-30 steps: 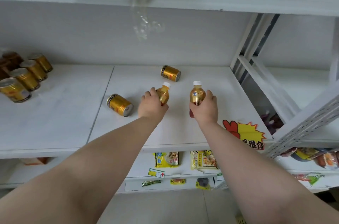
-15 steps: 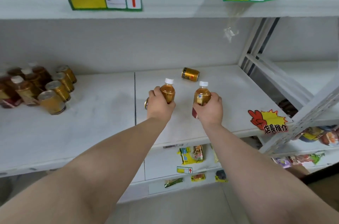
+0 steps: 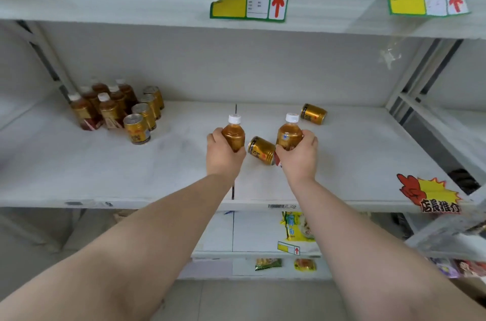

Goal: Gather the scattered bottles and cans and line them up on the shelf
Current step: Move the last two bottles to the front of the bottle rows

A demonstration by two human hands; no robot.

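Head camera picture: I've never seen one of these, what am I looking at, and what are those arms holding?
No machine here: the camera sits on a person's head, looking forward and down, so both arms are their own. The left hand grips one white-capped amber bottle, the right hand a second bottle. On the white shelf, one gold can lies on its side between the hands; a second can lies farther back, to the right. At the left stands a group of bottles and cans.

Open shelf [image 3: 173, 162] stretch between standing group [image 3: 110, 112] at left and toppled can [image 3: 261, 150]
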